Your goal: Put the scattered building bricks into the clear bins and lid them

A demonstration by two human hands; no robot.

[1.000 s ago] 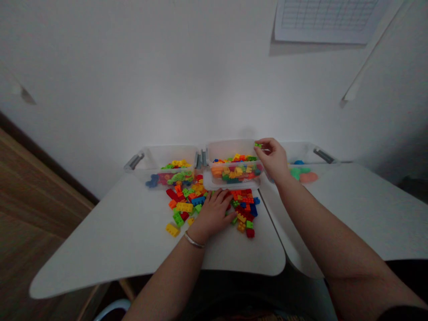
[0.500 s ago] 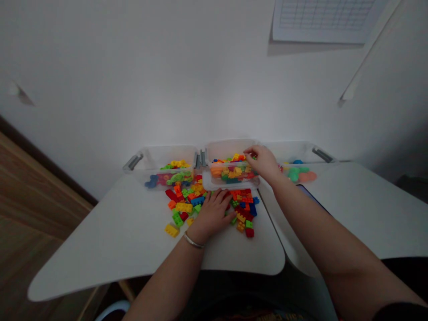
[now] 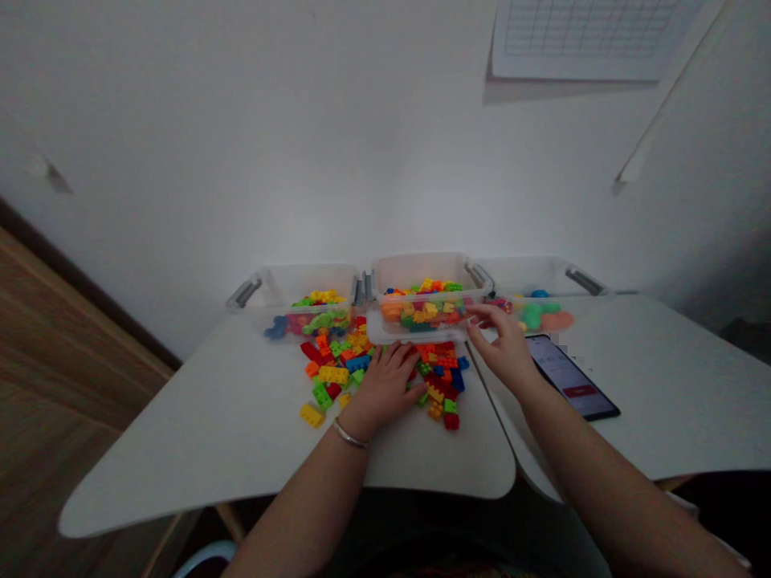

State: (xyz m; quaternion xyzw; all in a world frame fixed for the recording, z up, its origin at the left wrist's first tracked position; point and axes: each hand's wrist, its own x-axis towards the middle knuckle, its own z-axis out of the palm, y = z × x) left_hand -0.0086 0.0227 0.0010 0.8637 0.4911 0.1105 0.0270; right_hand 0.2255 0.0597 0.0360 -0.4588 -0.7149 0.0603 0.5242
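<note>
A loose pile of toy building bricks (image 3: 333,375) in red, yellow, green, blue and orange lies on the white table. My left hand (image 3: 390,381) rests on the middle of the pile, fingers spread and palm down. Behind the pile stands a clear plastic box (image 3: 422,265) partly filled with similar bricks. My right hand (image 3: 499,341) hovers just right of this box's front corner. Its fingers are apart and nothing shows in them.
A left clear box (image 3: 301,277) holds colourful toy pieces, and a right clear box (image 3: 524,269) holds green, coral and blue pieces. A phone (image 3: 575,377) lies on the right table (image 3: 668,393). A wall with a printed sheet (image 3: 587,40) rises behind.
My right hand has moved from above the middle box down and to the right, its fingers opening. The phone, mostly hidden before, now shows. My left hand stays on the pile.
</note>
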